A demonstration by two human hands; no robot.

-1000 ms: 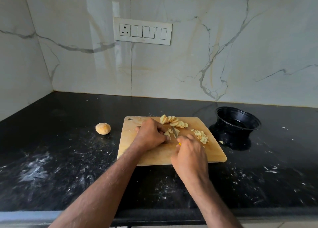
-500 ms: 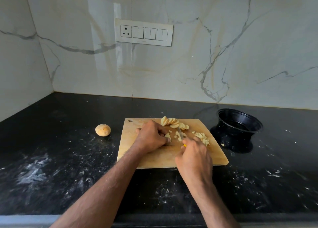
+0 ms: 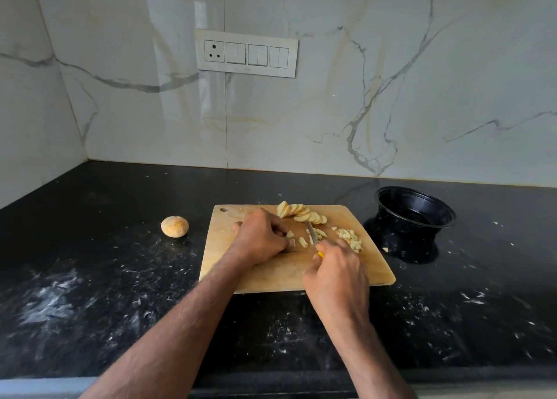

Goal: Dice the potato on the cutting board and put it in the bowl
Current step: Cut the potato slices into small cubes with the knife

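Observation:
A wooden cutting board (image 3: 271, 275) lies on the black counter. A fanned row of potato slices (image 3: 301, 213) sits at its far edge, and a pile of diced potato (image 3: 349, 239) lies at its right. My left hand (image 3: 259, 235) has curled fingers pinning a few potato strips (image 3: 297, 240) to the board. My right hand (image 3: 336, 273) grips a yellow-handled knife (image 3: 311, 232), its blade pointing away between the strips and the diced pile. The black bowl (image 3: 416, 210) stands to the right of the board.
A whole potato (image 3: 174, 226) rests on the counter left of the board. One stray potato bit (image 3: 385, 249) lies beside the bowl's base. A switch panel (image 3: 245, 53) is on the marble wall behind. The counter's front edge runs along the bottom.
The knife has shifted rightward across the strips and more cut pieces lie beside the blade. My left hand stays on the strips. The view has tilted slightly.

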